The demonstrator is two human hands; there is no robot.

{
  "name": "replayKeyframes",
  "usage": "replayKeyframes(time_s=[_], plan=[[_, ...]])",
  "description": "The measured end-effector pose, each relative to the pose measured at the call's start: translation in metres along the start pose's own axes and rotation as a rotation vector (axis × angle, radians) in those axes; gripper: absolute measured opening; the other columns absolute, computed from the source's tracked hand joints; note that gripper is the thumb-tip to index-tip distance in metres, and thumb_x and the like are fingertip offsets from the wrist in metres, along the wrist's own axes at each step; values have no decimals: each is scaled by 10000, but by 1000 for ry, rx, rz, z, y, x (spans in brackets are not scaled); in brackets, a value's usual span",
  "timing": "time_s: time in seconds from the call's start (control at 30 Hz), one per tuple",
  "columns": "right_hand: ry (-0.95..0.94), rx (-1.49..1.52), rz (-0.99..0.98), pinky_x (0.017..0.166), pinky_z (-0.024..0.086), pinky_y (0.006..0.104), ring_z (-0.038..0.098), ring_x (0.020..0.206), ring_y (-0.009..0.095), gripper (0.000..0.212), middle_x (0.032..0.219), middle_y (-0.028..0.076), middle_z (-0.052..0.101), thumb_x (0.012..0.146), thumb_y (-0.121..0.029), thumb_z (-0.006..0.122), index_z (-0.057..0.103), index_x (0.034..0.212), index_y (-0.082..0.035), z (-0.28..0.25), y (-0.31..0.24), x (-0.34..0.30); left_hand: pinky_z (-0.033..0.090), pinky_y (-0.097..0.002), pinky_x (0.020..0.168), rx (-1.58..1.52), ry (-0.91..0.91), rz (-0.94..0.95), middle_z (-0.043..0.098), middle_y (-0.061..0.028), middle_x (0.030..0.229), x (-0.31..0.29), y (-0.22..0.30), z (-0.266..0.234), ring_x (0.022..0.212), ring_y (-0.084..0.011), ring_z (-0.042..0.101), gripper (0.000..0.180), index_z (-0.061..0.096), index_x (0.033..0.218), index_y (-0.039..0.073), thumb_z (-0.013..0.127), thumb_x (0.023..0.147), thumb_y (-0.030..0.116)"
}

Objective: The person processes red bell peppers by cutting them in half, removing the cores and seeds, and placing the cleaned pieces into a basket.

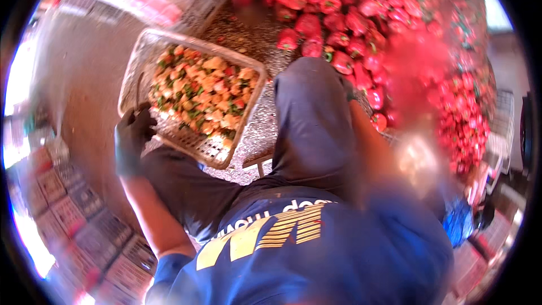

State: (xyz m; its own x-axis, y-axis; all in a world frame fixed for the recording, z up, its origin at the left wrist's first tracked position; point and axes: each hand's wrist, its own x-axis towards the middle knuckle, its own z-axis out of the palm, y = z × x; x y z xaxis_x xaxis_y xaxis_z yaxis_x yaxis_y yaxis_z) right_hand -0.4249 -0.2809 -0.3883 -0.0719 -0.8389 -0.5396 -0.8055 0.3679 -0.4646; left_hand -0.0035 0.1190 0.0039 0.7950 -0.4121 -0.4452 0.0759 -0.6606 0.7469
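Note:
A pale plastic crate [240, 59] stands tilted at the front left. Pale orange pieces with green bits, resembling pepper cores [197, 90], fill much of it. At its near left corner is my left hand [135, 127] in a dark glove, with its fingers curled. A thin dark line runs up from these fingers against the crate's inner wall; whether it is a held tool or part of the crate is unclear. My right forearm [370, 133] reaches forward beside my raised knee, which hides most of that hand. Red peppers [361, 22] lie heaped just beyond it.
The pepper heap spreads across the far right, partly blurred by a smear. Stacked crates [93, 220] line the left side, and another light crate [502, 118] stands at the right. A blue plastic bag [457, 220] lies at the lower right. Small scraps litter the floor [262, 101].

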Motion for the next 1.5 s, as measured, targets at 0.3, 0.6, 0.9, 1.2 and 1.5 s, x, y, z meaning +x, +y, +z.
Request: replayKeyframes(time_s=[0.3,0.6,0.9,1.2,1.5], plan=[[7,1,144,1108,463,470,562,1333,440,805,1422,316,570,780,-331,767,504,1454,21,3,41,-50,427,-242,550,100,-89,31,667,-42,824,31,1,14,629,-94,575,440,656,1298,6,670,1010,338],[-33,-72,-54,1110,460,477,553,1348,421,867,1463,282,552,794,-384,788,472,1511,-13,20,-60,-35,420,-228,543,109,-79,-25,683,-52,848,36,15,22,639,-89,582,451,644,1315,-3,668,1014,332],[25,-293,-224,1118,457,499,510,1377,452,1101,1528,294,470,762,-489,842,281,1613,-73,36,-167,22,412,-221,533,66,-20,-154,689,-56,846,52,15,29,640,-90,583,418,641,1325,-3,646,1020,283],[-123,-308,-150,1118,462,490,550,1337,462,1150,1483,269,531,656,-563,878,356,1564,-88,47,-199,53,401,-222,529,191,32,-173,684,-52,838,56,31,48,639,-81,577,384,655,1313,6,626,1030,263],[-98,-67,-91,1021,543,421,658,1209,378,790,1285,248,673,757,-385,843,550,1397,-25,49,-153,65,381,-199,530,143,28,-140,672,-29,818,50,38,52,638,-58,556,418,636,1347,9,641,1027,277]])
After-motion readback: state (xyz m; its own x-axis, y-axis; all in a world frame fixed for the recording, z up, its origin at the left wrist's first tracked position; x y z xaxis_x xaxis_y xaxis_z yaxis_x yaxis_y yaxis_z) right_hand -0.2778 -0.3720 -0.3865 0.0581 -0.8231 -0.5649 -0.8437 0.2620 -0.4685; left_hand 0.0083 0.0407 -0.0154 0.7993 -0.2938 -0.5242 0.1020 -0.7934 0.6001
